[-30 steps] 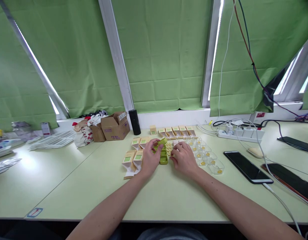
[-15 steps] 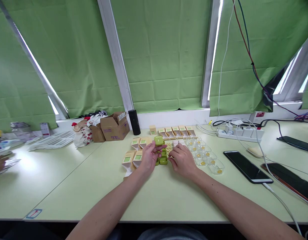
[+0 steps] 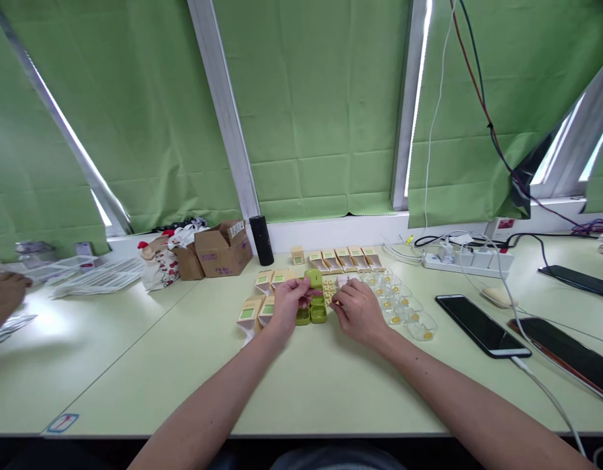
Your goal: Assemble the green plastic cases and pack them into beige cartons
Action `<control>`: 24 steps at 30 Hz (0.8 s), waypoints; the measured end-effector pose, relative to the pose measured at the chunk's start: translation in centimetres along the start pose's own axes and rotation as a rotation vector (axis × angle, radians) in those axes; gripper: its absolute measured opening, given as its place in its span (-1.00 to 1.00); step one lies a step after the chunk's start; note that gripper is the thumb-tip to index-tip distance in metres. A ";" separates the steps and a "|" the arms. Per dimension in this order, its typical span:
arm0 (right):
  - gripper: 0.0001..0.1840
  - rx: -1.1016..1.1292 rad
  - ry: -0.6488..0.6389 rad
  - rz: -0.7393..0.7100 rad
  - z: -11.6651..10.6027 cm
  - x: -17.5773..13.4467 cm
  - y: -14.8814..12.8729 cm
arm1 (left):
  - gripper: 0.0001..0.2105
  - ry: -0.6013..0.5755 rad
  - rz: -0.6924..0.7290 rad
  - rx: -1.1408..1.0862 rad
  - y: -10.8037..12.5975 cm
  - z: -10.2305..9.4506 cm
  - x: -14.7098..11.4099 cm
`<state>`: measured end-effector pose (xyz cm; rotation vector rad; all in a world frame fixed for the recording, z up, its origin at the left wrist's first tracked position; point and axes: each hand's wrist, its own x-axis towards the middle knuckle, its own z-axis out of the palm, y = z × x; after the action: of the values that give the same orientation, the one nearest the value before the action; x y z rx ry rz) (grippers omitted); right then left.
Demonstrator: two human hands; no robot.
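My left hand [image 3: 290, 303] is closed around a small green case [image 3: 314, 279], gripped between thumb and fingers. Just below it, several open green cases [image 3: 318, 314] stand close together on the table. My right hand [image 3: 359, 310] has its fingers bent and pinched beside a group of small yellow pieces [image 3: 327, 285]; whatever is at its fingertips is too small to make out. To its right are several clear plastic containers [image 3: 421, 328] with yellow spots inside. Small kraft boxes with green labels [image 3: 248, 313] stand left of my left hand, some partly hidden by it.
A row of kraft boxes [image 3: 342, 260] lies behind my hands. Further back are a black cylinder [image 3: 261, 240] and a cardboard carton [image 3: 224, 250]. Phones [image 3: 482, 325], cables and a power strip [image 3: 470, 262] occupy the right. Another person's hand [image 3: 6, 294] shows at far left.
My left hand has lowered slightly and shifted left with the green case. My right hand stays nearly in place. At far left, the other person's hand has risen and come further into view.
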<state>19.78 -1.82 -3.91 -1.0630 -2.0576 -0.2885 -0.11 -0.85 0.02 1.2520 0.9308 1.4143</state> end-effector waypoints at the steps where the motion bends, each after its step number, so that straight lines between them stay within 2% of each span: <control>1: -0.84 0.002 0.012 0.007 -0.1 0.1 0.2 | -0.55 -0.010 0.047 0.105 0.3 0.0 -0.1; 7: -0.84 -0.021 0.055 0.040 -0.7 0.5 1.1 | -0.81 -0.171 0.494 0.828 2.4 -0.4 -1.8; 12: -0.83 -0.023 0.054 0.039 -0.7 0.5 1.0 | -0.74 -0.435 0.658 1.223 2.0 -1.7 -3.6; 16: -0.84 -0.033 0.033 0.038 -0.5 0.4 0.9 | -0.72 -0.525 0.652 1.287 0.6 -2.6 -4.7; 24: -0.83 -0.022 0.025 0.032 -0.4 0.2 0.8 | -0.73 -0.511 0.615 1.250 -1.0 -2.8 -5.2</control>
<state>20.49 -1.38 -3.61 -1.0995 -2.0173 -0.3074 -2.81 -5.48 -2.53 2.8520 1.1191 0.7230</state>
